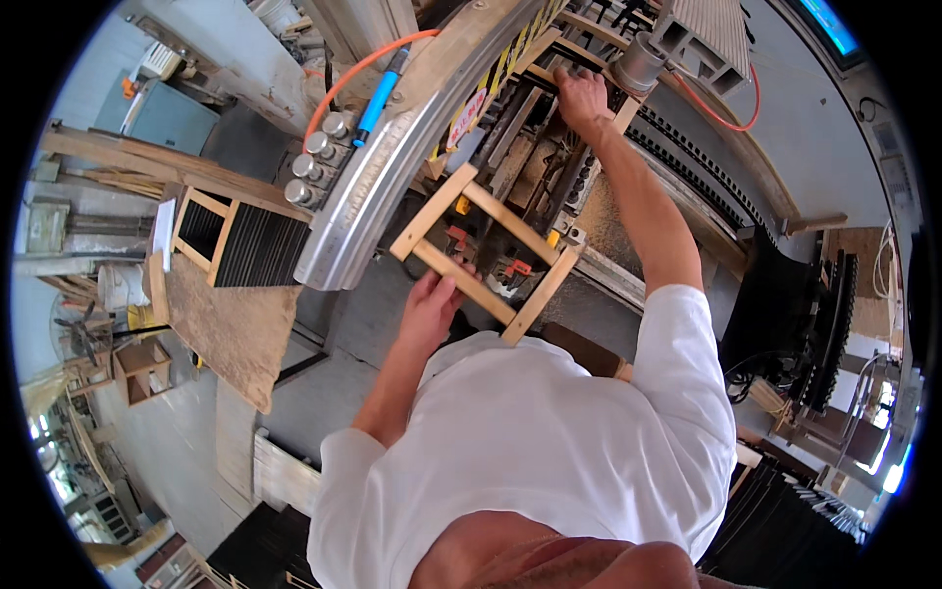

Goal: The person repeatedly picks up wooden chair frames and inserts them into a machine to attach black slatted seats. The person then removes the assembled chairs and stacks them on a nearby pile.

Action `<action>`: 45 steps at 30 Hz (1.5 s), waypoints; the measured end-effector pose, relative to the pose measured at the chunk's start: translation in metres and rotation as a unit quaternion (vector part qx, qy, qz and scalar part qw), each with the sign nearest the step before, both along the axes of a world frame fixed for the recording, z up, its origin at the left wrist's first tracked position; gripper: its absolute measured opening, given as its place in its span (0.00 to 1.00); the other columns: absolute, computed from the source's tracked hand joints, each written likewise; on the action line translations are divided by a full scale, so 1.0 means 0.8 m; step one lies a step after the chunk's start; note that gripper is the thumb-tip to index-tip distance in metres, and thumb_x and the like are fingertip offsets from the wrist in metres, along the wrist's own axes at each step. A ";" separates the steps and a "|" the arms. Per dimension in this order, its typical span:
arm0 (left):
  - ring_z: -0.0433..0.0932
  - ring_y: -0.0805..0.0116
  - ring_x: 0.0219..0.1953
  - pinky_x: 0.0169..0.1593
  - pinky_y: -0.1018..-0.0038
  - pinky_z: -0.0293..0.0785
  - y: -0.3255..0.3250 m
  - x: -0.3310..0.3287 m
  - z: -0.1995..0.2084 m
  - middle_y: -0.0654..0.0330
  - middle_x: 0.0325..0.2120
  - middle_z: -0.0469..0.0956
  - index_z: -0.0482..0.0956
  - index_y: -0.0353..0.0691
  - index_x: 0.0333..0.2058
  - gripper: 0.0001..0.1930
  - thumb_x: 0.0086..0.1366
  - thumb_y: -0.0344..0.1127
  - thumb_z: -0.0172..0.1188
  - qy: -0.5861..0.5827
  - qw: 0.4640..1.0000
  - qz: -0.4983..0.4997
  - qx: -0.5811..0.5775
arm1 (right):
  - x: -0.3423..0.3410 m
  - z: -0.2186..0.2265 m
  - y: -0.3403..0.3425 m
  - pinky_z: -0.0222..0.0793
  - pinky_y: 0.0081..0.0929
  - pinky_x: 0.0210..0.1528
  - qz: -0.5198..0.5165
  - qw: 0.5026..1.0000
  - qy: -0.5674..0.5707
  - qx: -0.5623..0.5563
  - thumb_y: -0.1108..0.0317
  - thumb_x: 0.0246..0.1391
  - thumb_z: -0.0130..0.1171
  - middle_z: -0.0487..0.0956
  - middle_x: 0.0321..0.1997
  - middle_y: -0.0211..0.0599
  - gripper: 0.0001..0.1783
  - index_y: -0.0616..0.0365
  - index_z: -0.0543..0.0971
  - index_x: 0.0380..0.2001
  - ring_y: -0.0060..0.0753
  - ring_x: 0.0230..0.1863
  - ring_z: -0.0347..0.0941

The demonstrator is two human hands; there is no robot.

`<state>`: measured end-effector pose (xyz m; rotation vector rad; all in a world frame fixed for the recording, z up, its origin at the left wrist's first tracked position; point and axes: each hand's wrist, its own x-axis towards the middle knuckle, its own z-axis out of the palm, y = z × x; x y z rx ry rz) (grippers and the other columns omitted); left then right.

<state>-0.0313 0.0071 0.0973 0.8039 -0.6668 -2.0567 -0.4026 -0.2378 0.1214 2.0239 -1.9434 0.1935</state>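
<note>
- A person in a white short-sleeved shirt [549,442] leans over a woodworking machine, seen from above the head.
- The left hand [430,306] is closed around the near rail of a rectangular frame of pale wooden slats [486,253], thumb and fingers wrapped on the slat at its lower left side.
- The frame hangs tilted above the machine's bed, just beside a curved grey metal guard [378,182]; its long axis runs from upper left to lower right, so its far end points away from the left hand towards the right arm.
- The right hand [581,96] is well apart from the frame, stretched up and forward, its fingers curled over a wooden piece at the top of the machine beside a grey metal cylinder [640,63] (what exactly it grips is hard to tell).
- The left hand alone carries the frame; the right is the farther of the two.
- An orange hose [358,71] loops behind the guard.
</note>
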 end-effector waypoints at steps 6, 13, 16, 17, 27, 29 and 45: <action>0.74 0.58 0.54 0.59 0.63 0.68 0.023 0.075 0.010 0.54 0.49 0.75 0.67 0.34 0.55 0.18 0.70 0.35 0.51 -0.043 0.998 0.027 0.031 | -0.008 0.019 -0.050 0.60 0.36 0.47 -0.055 0.990 0.103 0.075 0.71 0.51 0.58 0.82 0.33 0.43 0.16 0.53 0.71 0.44 0.44 0.45 0.74; 0.75 0.59 0.52 0.59 0.62 0.69 0.021 0.112 -0.020 0.55 0.47 0.76 0.69 0.36 0.53 0.16 0.69 0.34 0.54 -0.072 0.992 0.091 0.047 | -0.040 0.016 -0.099 0.61 0.42 0.52 -0.069 0.989 0.100 0.080 0.73 0.50 0.55 0.82 0.34 0.44 0.19 0.55 0.71 0.47 0.47 0.47 0.75; 0.75 0.59 0.52 0.59 0.63 0.69 0.024 0.109 -0.036 0.54 0.47 0.76 0.69 0.35 0.52 0.16 0.69 0.35 0.54 -0.079 0.988 0.121 0.053 | -0.050 0.008 -0.115 0.62 0.44 0.51 -0.039 0.995 0.045 0.075 0.74 0.51 0.54 0.81 0.35 0.45 0.18 0.55 0.72 0.47 0.48 0.45 0.76; 0.75 0.60 0.52 0.59 0.63 0.69 0.026 0.108 -0.041 0.55 0.47 0.76 0.69 0.36 0.52 0.16 0.69 0.35 0.54 -0.080 0.986 0.130 0.059 | -0.050 0.003 -0.118 0.63 0.45 0.51 -0.032 0.997 0.008 0.072 0.74 0.51 0.53 0.81 0.35 0.45 0.17 0.55 0.72 0.47 0.49 0.45 0.76; 0.75 0.64 0.51 0.55 0.65 0.70 0.024 0.073 -0.080 0.59 0.48 0.76 0.70 0.38 0.52 0.16 0.68 0.37 0.57 -0.064 0.978 0.166 0.110 | -0.071 -0.019 -0.144 0.68 0.52 0.45 0.014 0.998 -0.030 0.050 0.75 0.51 0.57 0.81 0.36 0.47 0.13 0.59 0.74 0.42 0.54 0.43 0.77; 0.76 0.64 0.50 0.54 0.66 0.72 0.024 0.068 -0.085 0.59 0.47 0.77 0.71 0.38 0.51 0.16 0.68 0.36 0.56 -0.069 0.978 0.165 0.112 | -0.066 0.001 -0.139 0.70 0.51 0.42 0.007 0.998 -0.005 0.064 0.73 0.51 0.58 0.81 0.36 0.47 0.11 0.59 0.75 0.40 0.54 0.42 0.78; 0.75 0.59 0.52 0.58 0.61 0.70 0.046 0.059 -0.119 0.53 0.50 0.75 0.69 0.32 0.52 0.18 0.69 0.37 0.54 -0.130 0.952 0.241 0.133 | -0.050 0.029 -0.137 0.73 0.47 0.45 0.024 0.983 0.092 0.159 0.69 0.47 0.59 0.81 0.41 0.38 0.14 0.49 0.79 0.41 0.45 0.45 0.78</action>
